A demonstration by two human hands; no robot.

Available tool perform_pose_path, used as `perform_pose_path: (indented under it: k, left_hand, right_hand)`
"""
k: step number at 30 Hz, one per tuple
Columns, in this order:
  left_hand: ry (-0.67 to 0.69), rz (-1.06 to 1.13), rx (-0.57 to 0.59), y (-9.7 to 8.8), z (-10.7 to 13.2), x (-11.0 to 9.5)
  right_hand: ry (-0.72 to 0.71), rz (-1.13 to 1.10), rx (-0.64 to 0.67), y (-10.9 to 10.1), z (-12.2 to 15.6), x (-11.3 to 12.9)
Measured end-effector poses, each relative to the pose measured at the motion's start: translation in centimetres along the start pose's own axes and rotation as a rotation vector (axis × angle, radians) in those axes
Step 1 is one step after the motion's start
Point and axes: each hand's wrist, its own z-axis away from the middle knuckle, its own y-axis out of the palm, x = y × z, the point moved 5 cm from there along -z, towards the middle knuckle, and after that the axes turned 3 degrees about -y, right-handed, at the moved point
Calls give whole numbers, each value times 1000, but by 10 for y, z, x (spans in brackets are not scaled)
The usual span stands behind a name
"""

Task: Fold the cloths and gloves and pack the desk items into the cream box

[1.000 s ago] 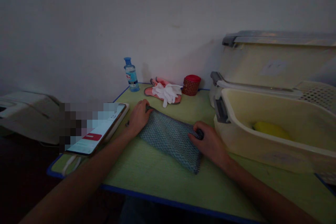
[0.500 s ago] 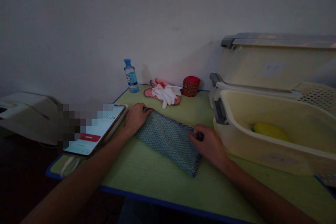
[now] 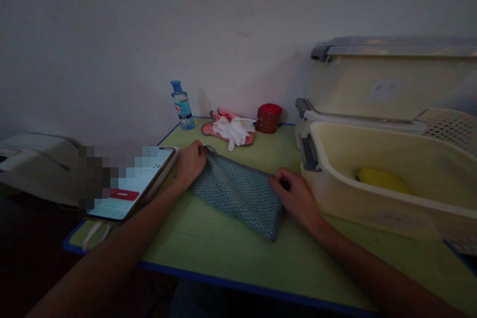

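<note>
Blue-green cloth [image 3: 238, 191] with a checked border stretches between a person's left hand [image 3: 191, 165] and right hand [image 3: 297, 194] over a green desk [image 3: 201, 251], the fingers of each pinching its far edge near a corner. Behind it stand a blue bottle [image 3: 183, 109] and a red-lidded container [image 3: 269, 119].

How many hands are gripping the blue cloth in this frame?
2. The left hand grips the blue cloth at its upper left corner; the right hand grips it near its upper right corner. No other hand shows.
</note>
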Motion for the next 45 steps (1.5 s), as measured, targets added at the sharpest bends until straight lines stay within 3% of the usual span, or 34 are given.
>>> perform_pose_path:
  k: [6, 25, 32, 41, 45]
  left_hand:
    - [-5, 39, -11, 0, 0, 1]
    - [37, 182, -72, -1, 3, 1]
    - [53, 193, -102, -2, 4, 1]
    - [51, 206, -123, -2, 1, 4]
    - [47, 212, -126, -2, 1, 4]
  right_hand:
    - [36, -125, -59, -1, -3, -9]
    - [-8, -242, -155, -3, -2, -9]
    - [-47, -161, -135, -1, 1, -2]
    - [4, -153, -67, 3, -1, -7]
    - [-63, -155, -18, 7, 4, -1]
